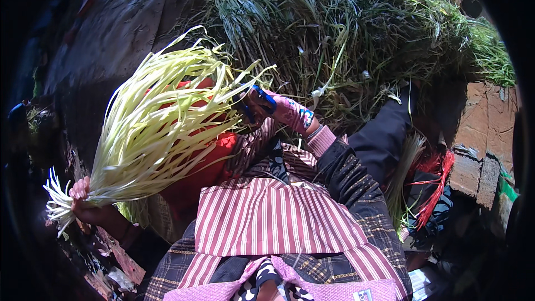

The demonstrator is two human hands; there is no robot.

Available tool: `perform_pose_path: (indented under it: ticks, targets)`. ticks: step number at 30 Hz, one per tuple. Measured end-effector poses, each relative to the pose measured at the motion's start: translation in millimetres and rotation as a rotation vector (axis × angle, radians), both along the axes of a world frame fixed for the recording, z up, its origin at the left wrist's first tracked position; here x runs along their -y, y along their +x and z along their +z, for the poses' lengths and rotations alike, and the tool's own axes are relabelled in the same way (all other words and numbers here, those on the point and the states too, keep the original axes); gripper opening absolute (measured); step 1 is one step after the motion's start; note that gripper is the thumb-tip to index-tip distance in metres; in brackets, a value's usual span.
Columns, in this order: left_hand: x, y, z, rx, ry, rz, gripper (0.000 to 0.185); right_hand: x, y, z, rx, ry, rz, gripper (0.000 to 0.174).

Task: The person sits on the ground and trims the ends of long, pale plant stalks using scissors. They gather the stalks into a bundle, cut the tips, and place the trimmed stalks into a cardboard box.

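My left hand (85, 200), bare, grips a bundle of long yellow-green leafy stalks (154, 121) by its white stem ends, which stick out at the far left. The leaves fan out up and to the right, over red cloth on my lap. My right hand (267, 102) wears a pink flowered glove that leaves darker fingertips showing. Its fingers are closed around blue-handled scissors (264, 99) at the leaf tips; the blades are hidden. A striped apron (276, 217) covers my front.
A large heap of green leaves and stalks (334, 37) lies ahead. Dark sheeting (113, 21) is at upper left. On the right are red plastic strands (436, 188), a pale green bundle (403, 175), a brick-like block (470, 173) and brown cardboard (485, 121).
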State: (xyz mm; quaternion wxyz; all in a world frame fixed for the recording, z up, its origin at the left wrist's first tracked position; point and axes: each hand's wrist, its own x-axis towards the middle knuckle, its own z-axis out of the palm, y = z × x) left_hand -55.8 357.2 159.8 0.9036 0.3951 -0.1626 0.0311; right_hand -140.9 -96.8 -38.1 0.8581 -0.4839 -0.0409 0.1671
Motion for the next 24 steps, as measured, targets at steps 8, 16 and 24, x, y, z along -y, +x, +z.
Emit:
perform_pose_path:
  ticks: [8, 16, 24]
  targets:
    - [14, -4, 6, 0.020, 0.040, 0.070, 0.010, 4, -3, 2, -0.159, -0.139, -0.171, 0.029]
    - [2, 3, 14, 0.087, 0.075, -0.023, 0.013, 12, -62, -54, -0.228, 0.302, 0.154, 0.053]
    - [15, -5, 25, 0.125, 0.099, 0.010, 0.012, -30, 25, -42, 0.005, -0.040, -0.207, 0.026]
